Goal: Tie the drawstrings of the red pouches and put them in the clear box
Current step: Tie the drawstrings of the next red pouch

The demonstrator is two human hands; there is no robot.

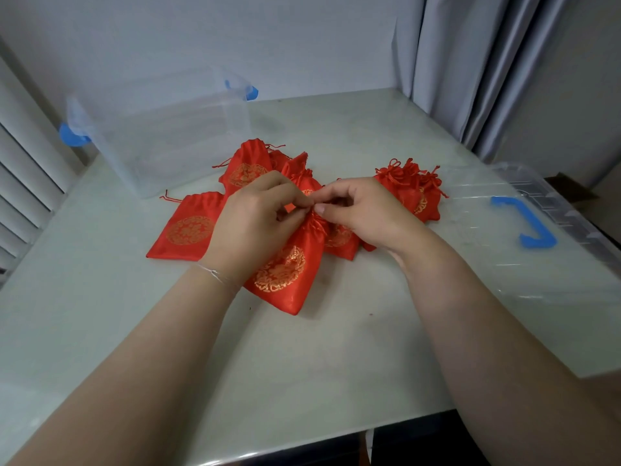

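Note:
A red pouch (pixel 285 270) with a gold emblem lies at the middle of the table, its neck gathered. My left hand (pixel 255 220) and my right hand (pixel 363 210) meet over that neck, and both pinch its red drawstring between thumb and fingers. Several more red pouches lie around: a flat one (pixel 188 230) to the left, others (pixel 247 166) behind my left hand, and a bunch with knotted strings (pixel 408 186) on the right. The clear box (pixel 161 136) with blue latches stands empty at the back left.
The box's clear lid (pixel 504 237) with a blue handle (pixel 527 223) lies flat on the right side of the pale table (pixel 302 364). Grey curtains hang at the back right. A slatted blind is at the left edge.

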